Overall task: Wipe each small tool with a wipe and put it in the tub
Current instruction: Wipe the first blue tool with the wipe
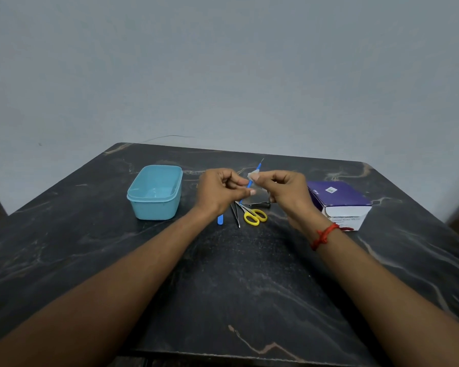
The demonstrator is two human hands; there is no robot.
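My left hand [220, 190] pinches the lower shaft of a thin blue tool with a fine metal tip [250, 182], held up above the table. My right hand [284, 193] pinches a small pale wipe [254, 176] around the tool's upper part. On the table below lie yellow-handled scissors [255, 215], metal tweezers [235, 215], a nail clipper [261, 204] and a blue flat tool [220, 219]. The light blue tub [155, 193] stands to the left and looks empty.
A purple and white box [341, 203] sits at the right on the dark marble table [223, 274]. A grey wall rises behind the table's far edge. A red thread circles my right wrist.
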